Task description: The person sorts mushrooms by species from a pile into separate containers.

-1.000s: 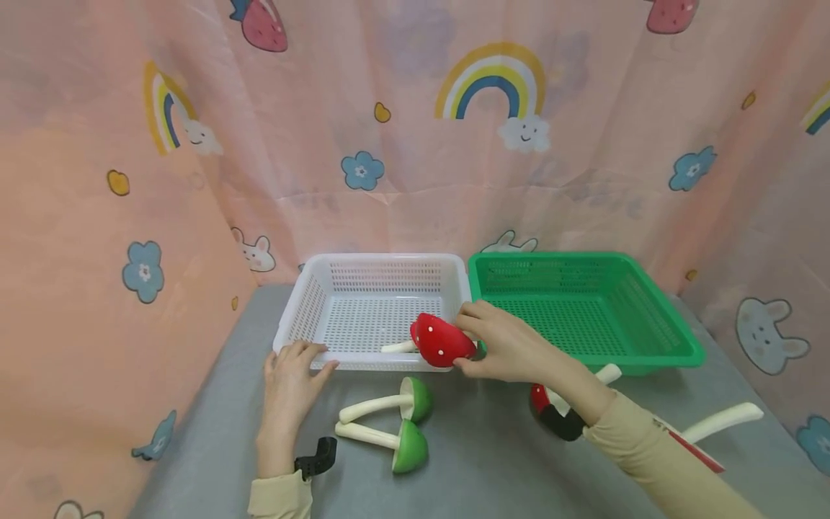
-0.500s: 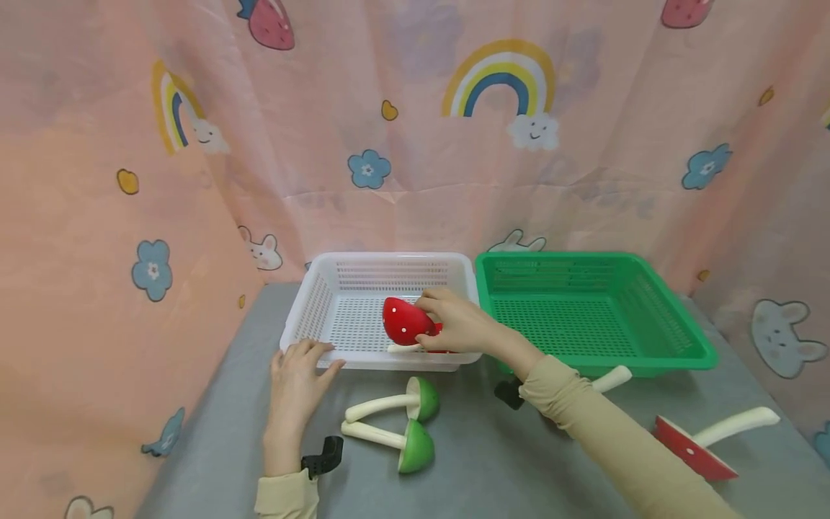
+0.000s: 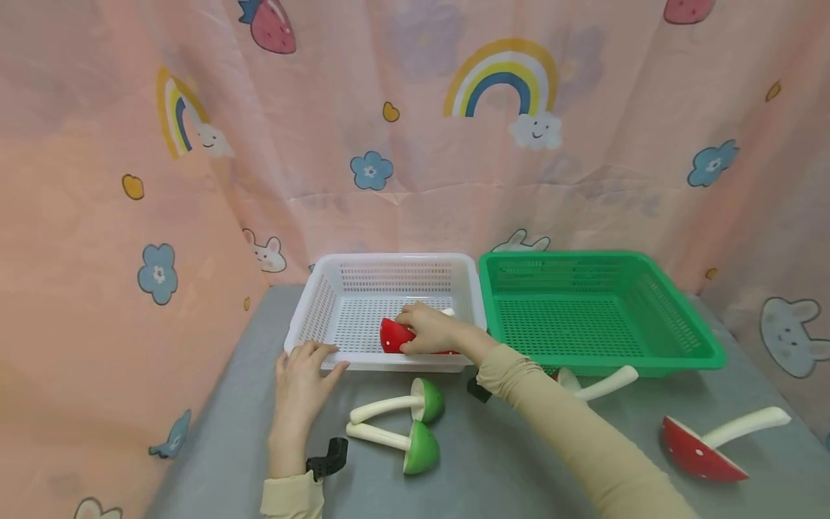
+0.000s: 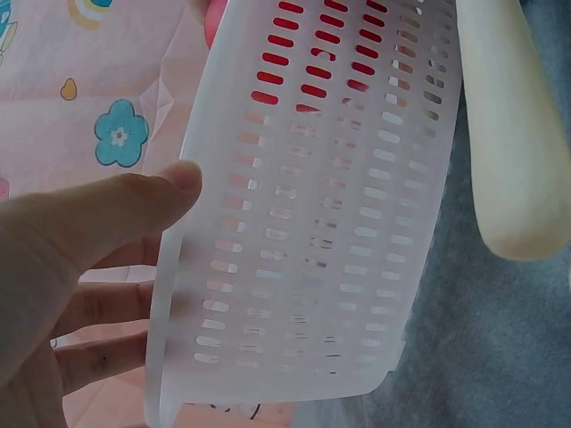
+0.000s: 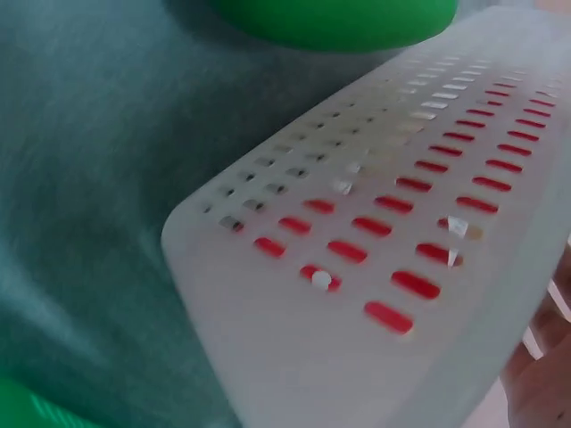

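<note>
My right hand [image 3: 434,330] is down inside the white basket [image 3: 382,363], gripping a toy mushroom by its red, white-dotted cap [image 3: 393,336]. More red shows beneath that hand, and a pale stem [image 3: 448,311] sticks out beyond it. In the right wrist view, red shows through the slots of the basket wall [image 5: 294,357], with part of the hand [image 5: 544,366] behind the rim. My left hand [image 3: 300,393] holds the basket's front-left rim; its thumb [image 4: 183,178] lies at the edge, the fingers behind it.
Two green-capped toy mushrooms [image 3: 423,448] lie before the white basket. To the right stands a green basket [image 3: 603,362], touching or nearly touching the white one. Red-capped mushrooms [image 3: 703,450] with pale stems lie in front of it, one partly behind the right sleeve [image 3: 558,425].
My right hand has carried the red mushroom left over the rim and lowered it into the white basket. The left hand stays at the rim; the view has shifted slightly.
</note>
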A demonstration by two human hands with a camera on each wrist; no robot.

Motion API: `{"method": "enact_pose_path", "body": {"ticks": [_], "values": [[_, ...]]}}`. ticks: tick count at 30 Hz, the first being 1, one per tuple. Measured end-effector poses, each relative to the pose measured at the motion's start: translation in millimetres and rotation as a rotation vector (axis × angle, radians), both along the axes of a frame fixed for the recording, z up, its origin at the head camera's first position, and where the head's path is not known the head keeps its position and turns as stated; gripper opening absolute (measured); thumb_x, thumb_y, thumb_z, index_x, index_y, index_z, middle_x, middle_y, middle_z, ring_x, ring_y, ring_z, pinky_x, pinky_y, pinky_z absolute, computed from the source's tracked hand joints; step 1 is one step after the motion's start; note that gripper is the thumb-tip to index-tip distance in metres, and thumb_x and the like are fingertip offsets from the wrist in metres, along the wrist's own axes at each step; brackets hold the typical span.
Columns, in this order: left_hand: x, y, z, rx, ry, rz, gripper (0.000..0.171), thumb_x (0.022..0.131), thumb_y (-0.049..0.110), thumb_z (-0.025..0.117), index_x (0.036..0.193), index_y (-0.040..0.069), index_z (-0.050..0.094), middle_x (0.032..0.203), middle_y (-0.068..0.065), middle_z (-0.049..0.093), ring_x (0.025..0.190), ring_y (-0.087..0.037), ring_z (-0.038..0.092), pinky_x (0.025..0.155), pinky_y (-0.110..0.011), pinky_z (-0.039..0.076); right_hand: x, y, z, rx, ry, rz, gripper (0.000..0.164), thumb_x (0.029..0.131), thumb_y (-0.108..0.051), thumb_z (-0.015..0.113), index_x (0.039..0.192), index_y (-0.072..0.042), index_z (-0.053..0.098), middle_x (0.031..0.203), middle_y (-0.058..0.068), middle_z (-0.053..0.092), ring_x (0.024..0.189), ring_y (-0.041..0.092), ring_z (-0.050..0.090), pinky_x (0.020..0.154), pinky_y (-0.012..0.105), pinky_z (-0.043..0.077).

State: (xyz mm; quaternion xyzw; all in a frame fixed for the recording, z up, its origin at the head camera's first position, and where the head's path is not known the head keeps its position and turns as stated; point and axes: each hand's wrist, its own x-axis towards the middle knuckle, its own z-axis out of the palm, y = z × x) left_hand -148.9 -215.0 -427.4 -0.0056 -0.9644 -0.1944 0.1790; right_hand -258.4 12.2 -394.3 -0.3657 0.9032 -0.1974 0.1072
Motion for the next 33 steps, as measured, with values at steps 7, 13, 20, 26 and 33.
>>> {"method": "enact_pose_path", "body": {"ticks": [7, 13, 20, 26, 33], "values": [[-0.4, 1.8, -0.1, 0.008, -0.003, 0.010, 0.033, 0.082, 0.032, 0.075, 0.109, 0.012, 0.070, 0.110, -0.009, 0.066, 0.111, -0.030, 0.056, 0.109, -0.063, 0.026, -2.9, -6.0, -1.4, -0.024, -0.021, 0.027, 0.036, 0.082, -0.018, 0.071, 0.116, -0.008, 0.066, 0.109, 0.007, 0.064, 0.095, 0.016, 0.055, 0.079, 0.027, 0.051], [-0.1, 2.3, 0.7, 0.008, 0.005, 0.007, 0.032, 0.081, 0.030, 0.076, 0.108, 0.012, 0.071, 0.109, -0.008, 0.067, 0.111, -0.029, 0.056, 0.109, -0.063, 0.026, -1.6, -11.2, -1.2, -0.069, -0.050, 0.043, 0.033, 0.084, -0.013, 0.070, 0.116, -0.006, 0.066, 0.106, 0.007, 0.063, 0.094, 0.017, 0.057, 0.084, 0.031, 0.049], [0.7, 2.3, 0.7, 0.011, 0.015, 0.006, 0.032, 0.081, 0.031, 0.076, 0.107, 0.012, 0.071, 0.109, -0.007, 0.067, 0.110, -0.029, 0.056, 0.109, -0.063, 0.027, -0.9, -10.5, -11.8, -0.023, -0.067, -0.037, 0.042, 0.085, -0.017, 0.070, 0.125, -0.008, 0.061, 0.119, 0.008, 0.064, 0.104, 0.018, 0.057, 0.090, 0.034, 0.051], [1.0, 2.8, 1.5, 0.019, 0.007, 0.006, 0.033, 0.082, 0.031, 0.075, 0.107, 0.012, 0.071, 0.109, -0.008, 0.066, 0.112, -0.029, 0.056, 0.109, -0.063, 0.026, 0.8, -4.9, -14.5, -0.077, -0.061, -0.084, 0.044, 0.084, -0.017, 0.070, 0.126, -0.007, 0.061, 0.120, 0.008, 0.065, 0.108, 0.021, 0.059, 0.093, 0.038, 0.052], [1.4, 3.6, 1.7, 0.021, -0.004, 0.008, 0.034, 0.081, 0.030, 0.076, 0.108, 0.011, 0.071, 0.109, -0.009, 0.066, 0.111, -0.029, 0.055, 0.109, -0.063, 0.025, 5.4, 5.6, -16.2, -0.169, -0.062, -0.166, 0.039, 0.086, -0.018, 0.068, 0.124, -0.010, 0.061, 0.120, 0.008, 0.065, 0.110, 0.025, 0.059, 0.091, 0.040, 0.053]]}}
